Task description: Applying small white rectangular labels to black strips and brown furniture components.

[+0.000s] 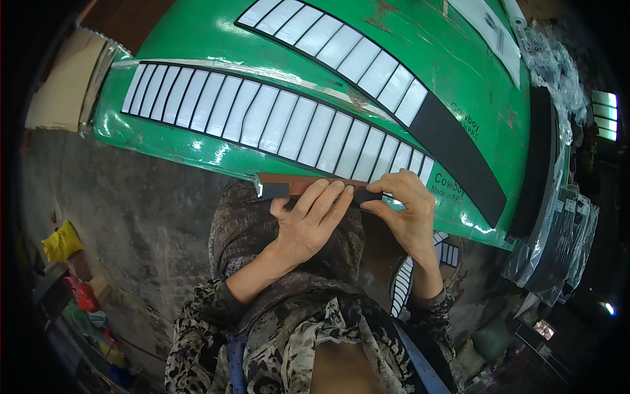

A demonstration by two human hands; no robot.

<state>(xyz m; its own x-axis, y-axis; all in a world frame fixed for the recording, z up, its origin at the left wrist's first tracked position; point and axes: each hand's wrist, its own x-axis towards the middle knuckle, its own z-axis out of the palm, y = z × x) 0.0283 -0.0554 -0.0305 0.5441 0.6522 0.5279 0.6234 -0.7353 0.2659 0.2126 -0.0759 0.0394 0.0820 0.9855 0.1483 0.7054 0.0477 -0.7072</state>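
At the near edge of the green table, my left hand (307, 223) is closed on a narrow brown and black strip (274, 180), its fingers lying across the top. Close beside it, my right hand (408, 202) pinches the strip's right end between thumb and fingers. What lies between those fingertips is partly hidden. Just beyond my hands a long, curved black strip with white rectangular pads (259, 118) rests on the table. Farther back lies a second black strip (459, 146), with white pads along its left part and bare black on its right.
The green table top (197, 33) spreads out ahead of me. At the right edge sit black pieces in clear plastic wrap (566, 230). A cardboard box (62, 85) stands far left, with a yellow bag (62, 241) on the floor below. More padded strips (401, 285) lie beside my right forearm.
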